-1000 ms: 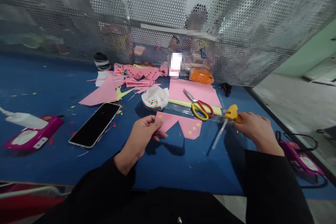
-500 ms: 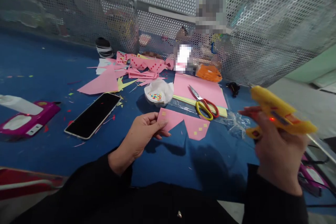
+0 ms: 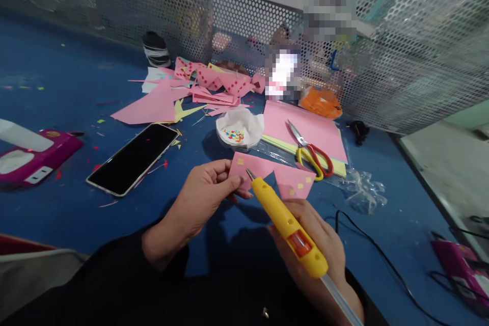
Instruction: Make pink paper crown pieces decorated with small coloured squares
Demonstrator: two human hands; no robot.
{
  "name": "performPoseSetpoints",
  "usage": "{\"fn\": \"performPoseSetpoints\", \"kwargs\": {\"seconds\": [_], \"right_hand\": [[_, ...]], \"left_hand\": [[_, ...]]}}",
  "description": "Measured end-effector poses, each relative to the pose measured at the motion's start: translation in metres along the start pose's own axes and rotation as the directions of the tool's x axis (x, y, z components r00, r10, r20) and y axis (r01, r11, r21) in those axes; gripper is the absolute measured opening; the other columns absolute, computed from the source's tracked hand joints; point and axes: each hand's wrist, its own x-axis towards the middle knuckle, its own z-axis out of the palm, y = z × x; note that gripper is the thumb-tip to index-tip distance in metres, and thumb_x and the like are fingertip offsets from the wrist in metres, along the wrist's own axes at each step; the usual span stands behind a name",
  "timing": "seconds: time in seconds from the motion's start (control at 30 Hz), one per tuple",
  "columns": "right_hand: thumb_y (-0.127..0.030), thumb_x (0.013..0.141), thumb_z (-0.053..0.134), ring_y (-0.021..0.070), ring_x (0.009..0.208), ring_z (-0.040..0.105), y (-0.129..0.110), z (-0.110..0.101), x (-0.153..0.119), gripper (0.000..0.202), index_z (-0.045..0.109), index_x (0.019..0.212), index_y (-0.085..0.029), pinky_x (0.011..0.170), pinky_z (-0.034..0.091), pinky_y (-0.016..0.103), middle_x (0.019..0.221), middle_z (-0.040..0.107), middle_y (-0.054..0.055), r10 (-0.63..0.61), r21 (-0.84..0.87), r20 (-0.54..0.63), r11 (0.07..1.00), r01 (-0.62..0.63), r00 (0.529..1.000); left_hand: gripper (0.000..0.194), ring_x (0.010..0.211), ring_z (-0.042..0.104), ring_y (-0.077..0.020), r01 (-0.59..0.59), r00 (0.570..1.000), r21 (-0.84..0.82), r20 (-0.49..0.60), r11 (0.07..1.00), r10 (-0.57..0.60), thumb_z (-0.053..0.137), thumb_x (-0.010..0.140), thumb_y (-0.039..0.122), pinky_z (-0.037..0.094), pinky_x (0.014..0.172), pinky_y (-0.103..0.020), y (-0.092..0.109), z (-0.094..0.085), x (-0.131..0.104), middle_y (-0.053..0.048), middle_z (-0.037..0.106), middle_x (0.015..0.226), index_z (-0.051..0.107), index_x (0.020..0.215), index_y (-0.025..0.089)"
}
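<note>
My left hand [image 3: 202,198] pinches the left end of a pink paper cutout [image 3: 288,173], which has a notch in its lower edge and several small yellow squares on it. In my right hand [image 3: 321,239] is a yellow glue gun [image 3: 282,219], with a clear glue stick [image 3: 342,300] coming out of its back. The metal nozzle points at the left part of the pink paper, close to its surface; whether it touches, I cannot tell. Just beyond the paper stands a white paper-lined bowl [image 3: 244,125] holding tiny coloured bits [image 3: 234,135].
Scissors [image 3: 309,150] lie on stacked coloured paper [image 3: 278,117]. A phone [image 3: 133,158] and a magenta power strip [image 3: 49,150] are at left. Pink scraps [image 3: 153,104] lie behind, before a perforated metal screen [image 3: 252,15]. A black cable [image 3: 378,249] runs along the right.
My right hand has brought the glue gun from the far right in to the pink paper, its nozzle now over the left part. My left hand keeps its pinch. The view has shifted slightly.
</note>
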Motion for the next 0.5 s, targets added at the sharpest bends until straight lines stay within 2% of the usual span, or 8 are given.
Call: {"fn": "performPoseSetpoints", "kwargs": {"seconds": [0.5], "right_hand": [[-0.021,0.093,0.060,0.0122,0.065,0.063,0.0021,0.0020,-0.0032,0.001,0.059,0.094,-0.022,0.057,0.045,0.023,0.082,0.066,-0.001,0.079,-0.063,0.060,0.995,-0.075,0.995]], "left_hand": [[0.026,0.071,0.070,-0.0143,-0.011,1.000,0.055,0.010,0.998,0.011,0.076,0.084,0.042,0.050,0.060,-0.021,0.0011,-0.0003,-0.0018,-0.003,0.074,0.077,0.072,0.090,0.017]]}}
